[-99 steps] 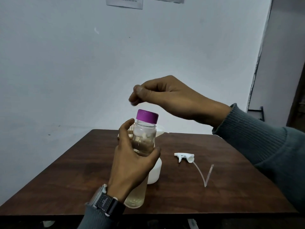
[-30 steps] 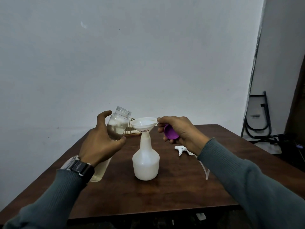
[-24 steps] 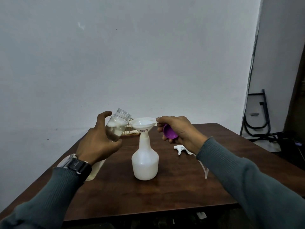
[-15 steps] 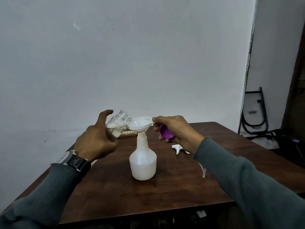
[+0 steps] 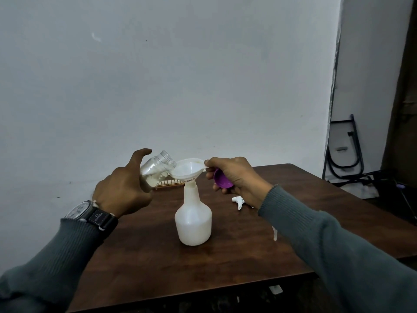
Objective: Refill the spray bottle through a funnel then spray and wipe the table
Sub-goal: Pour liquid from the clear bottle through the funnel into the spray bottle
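A white spray bottle [image 5: 193,222] stands upright in the middle of the brown table [image 5: 225,256] with a white funnel [image 5: 188,169] in its neck. My left hand [image 5: 123,190] grips a clear uncapped bottle [image 5: 158,168] holding pale liquid, tilted so its mouth touches the funnel's left rim. My right hand [image 5: 234,177] pinches the funnel's tab between thumb and forefinger and holds the purple cap [image 5: 222,180] in its curled fingers. The white trigger sprayer head [image 5: 238,201] lies on the table behind my right wrist, its tube mostly hidden by my sleeve.
A small wire rack [image 5: 169,183] sits at the table's far edge by the white wall. A black folded metal frame [image 5: 343,150] leans against the wall at the right, with cables on the floor beside it.
The purple cap has come off the clear bottle and moved into my right hand. My left hand has tipped the bottle further until its mouth reaches the funnel's rim.
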`<act>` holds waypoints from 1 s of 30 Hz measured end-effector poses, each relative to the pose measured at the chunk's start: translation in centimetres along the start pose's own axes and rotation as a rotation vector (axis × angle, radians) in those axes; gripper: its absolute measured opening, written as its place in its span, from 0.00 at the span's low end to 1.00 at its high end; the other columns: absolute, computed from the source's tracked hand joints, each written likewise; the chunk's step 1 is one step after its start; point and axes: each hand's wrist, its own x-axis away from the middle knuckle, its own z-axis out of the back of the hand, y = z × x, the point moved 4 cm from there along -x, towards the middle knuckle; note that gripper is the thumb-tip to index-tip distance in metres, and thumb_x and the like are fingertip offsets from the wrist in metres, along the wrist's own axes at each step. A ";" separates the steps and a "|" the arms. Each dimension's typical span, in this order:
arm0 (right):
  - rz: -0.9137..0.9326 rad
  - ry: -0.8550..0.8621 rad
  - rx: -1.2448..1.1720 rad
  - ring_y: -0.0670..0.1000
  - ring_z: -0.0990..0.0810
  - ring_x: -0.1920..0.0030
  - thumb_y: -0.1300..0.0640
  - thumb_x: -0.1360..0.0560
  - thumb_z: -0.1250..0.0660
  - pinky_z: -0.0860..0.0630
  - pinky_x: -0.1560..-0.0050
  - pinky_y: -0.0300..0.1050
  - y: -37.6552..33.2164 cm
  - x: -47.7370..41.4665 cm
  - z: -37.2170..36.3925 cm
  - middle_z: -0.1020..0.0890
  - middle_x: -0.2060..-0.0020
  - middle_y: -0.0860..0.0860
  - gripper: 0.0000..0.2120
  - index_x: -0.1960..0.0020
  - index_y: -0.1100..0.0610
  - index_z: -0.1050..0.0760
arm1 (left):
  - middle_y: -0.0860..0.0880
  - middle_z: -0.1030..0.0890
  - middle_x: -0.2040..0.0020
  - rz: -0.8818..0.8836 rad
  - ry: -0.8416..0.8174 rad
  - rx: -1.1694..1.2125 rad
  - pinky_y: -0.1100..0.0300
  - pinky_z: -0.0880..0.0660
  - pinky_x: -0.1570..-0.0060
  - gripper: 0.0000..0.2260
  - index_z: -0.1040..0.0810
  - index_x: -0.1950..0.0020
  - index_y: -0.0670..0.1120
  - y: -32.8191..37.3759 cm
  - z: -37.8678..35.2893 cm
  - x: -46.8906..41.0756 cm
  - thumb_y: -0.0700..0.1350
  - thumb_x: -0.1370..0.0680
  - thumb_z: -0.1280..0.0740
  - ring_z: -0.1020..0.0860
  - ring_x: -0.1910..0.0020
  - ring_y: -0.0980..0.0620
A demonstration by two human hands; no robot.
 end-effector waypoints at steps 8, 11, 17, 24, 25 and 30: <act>-0.031 0.035 -0.017 0.52 0.23 0.74 0.55 0.25 0.28 0.31 0.74 0.39 0.0 0.0 0.0 0.16 0.69 0.50 0.07 0.57 0.59 0.18 | 0.52 0.20 0.63 -0.007 0.000 -0.026 0.51 0.21 0.63 0.36 0.42 0.25 0.63 -0.1 0.3 -0.2 0.45 0.29 0.30 0.20 0.63 0.45; -0.034 0.033 -0.020 0.52 0.23 0.74 0.55 0.25 0.28 0.30 0.74 0.39 0.1 0.0 0.0 0.16 0.69 0.50 0.07 0.57 0.59 0.18 | 0.53 0.22 0.65 -0.016 0.001 -0.055 0.54 0.24 0.65 0.36 0.41 0.24 0.61 -0.1 0.3 -0.2 0.45 0.28 0.30 0.21 0.64 0.47; -0.028 0.034 -0.020 0.52 0.23 0.74 0.55 0.25 0.27 0.30 0.73 0.40 0.0 -0.2 0.0 0.15 0.67 0.52 0.07 0.56 0.59 0.18 | 0.52 0.22 0.64 -0.018 -0.010 -0.116 0.58 0.28 0.67 0.36 0.43 0.23 0.62 -0.1 0.6 -0.6 0.46 0.27 0.30 0.22 0.65 0.48; -0.027 0.030 -0.032 0.52 0.23 0.75 0.55 0.25 0.27 0.31 0.73 0.39 0.1 -0.3 -0.2 0.16 0.68 0.51 0.07 0.58 0.58 0.19 | 0.52 0.23 0.64 -0.041 -0.022 -0.159 0.58 0.30 0.68 0.38 0.43 0.23 0.61 0.4 0.8 -1.1 0.45 0.28 0.30 0.23 0.66 0.48; -0.027 0.028 -0.031 0.51 0.23 0.75 0.55 0.25 0.28 0.31 0.73 0.39 0.0 -0.3 -0.2 0.16 0.69 0.51 0.07 0.58 0.58 0.19 | 0.52 0.23 0.64 -0.042 -0.019 -0.164 0.57 0.29 0.67 0.37 0.43 0.23 0.61 0.4 0.8 -1.1 0.45 0.27 0.30 0.23 0.66 0.47; -0.024 0.023 -0.035 0.52 0.23 0.74 0.55 0.25 0.28 0.30 0.73 0.39 0.0 -0.2 -0.2 0.16 0.67 0.51 0.07 0.56 0.59 0.18 | 0.53 0.25 0.63 -0.054 -0.018 -0.207 0.57 0.29 0.66 0.37 0.43 0.23 0.61 0.5 0.9 -1.3 0.47 0.27 0.29 0.22 0.64 0.47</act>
